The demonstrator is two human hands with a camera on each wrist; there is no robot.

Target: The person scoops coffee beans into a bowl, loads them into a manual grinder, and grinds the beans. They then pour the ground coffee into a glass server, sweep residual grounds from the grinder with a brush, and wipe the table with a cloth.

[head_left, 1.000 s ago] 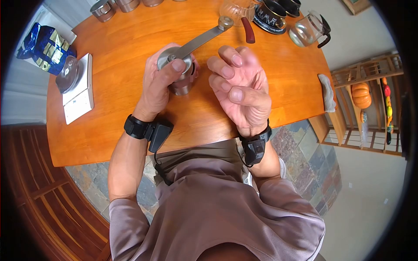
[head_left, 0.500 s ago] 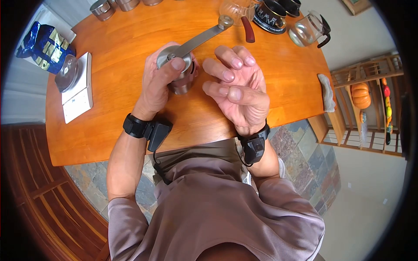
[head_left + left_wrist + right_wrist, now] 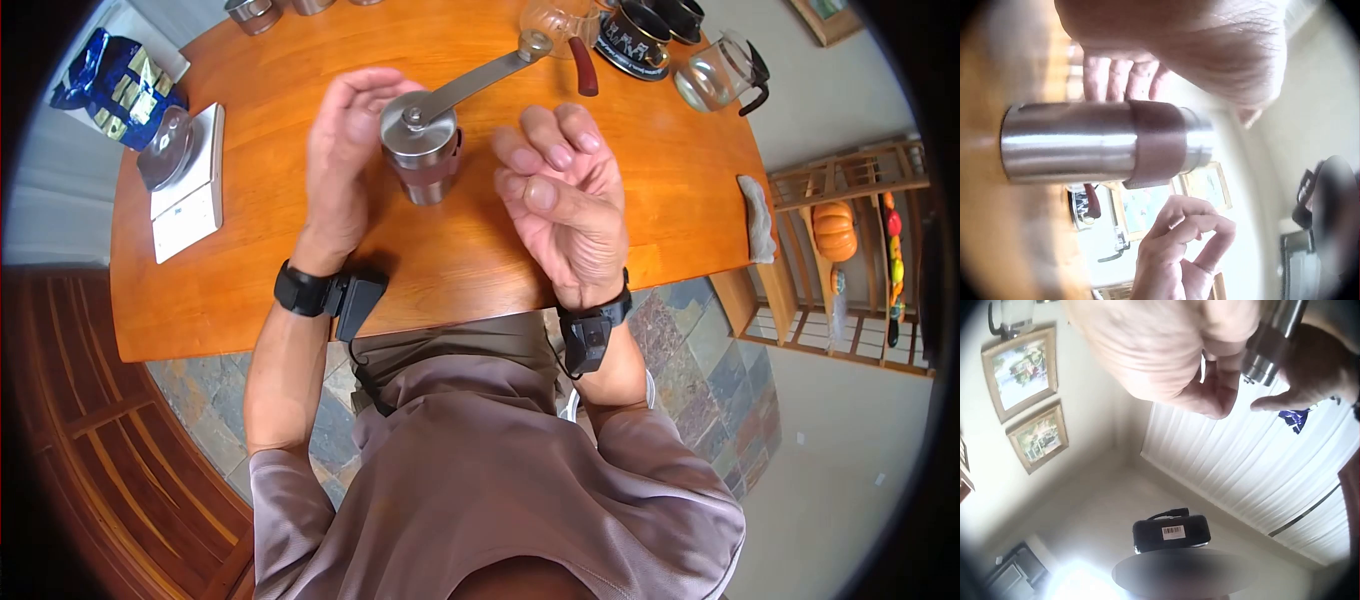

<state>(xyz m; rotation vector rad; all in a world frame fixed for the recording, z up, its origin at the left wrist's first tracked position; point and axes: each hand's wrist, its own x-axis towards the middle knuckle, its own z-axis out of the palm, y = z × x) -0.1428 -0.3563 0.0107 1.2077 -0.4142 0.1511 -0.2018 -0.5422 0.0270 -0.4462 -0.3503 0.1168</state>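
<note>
A steel hand coffee grinder stands upright on the wooden table, with a brown band round its body and a long crank reaching to the upper right. My left hand is just left of it, fingers extended and apart from the body. In the left wrist view the grinder lies sideways across the picture, with fingertips showing behind it. To the right of the grinder, my right hand is raised, palm up, with loosely bent fingers and nothing held. Its thumb is close to the index finger.
A white scale bearing a clear lid-like piece and a blue bag are at the left. Farther back are steel cups, a glass vessel by a dark red handle, black cups and a glass carafe. A grey cloth lies at the right edge.
My left hand has let go of the grinder and moved off it to the left, its thumb lifted from the top. The grinder stays upright; my right hand remains raised beside it.
</note>
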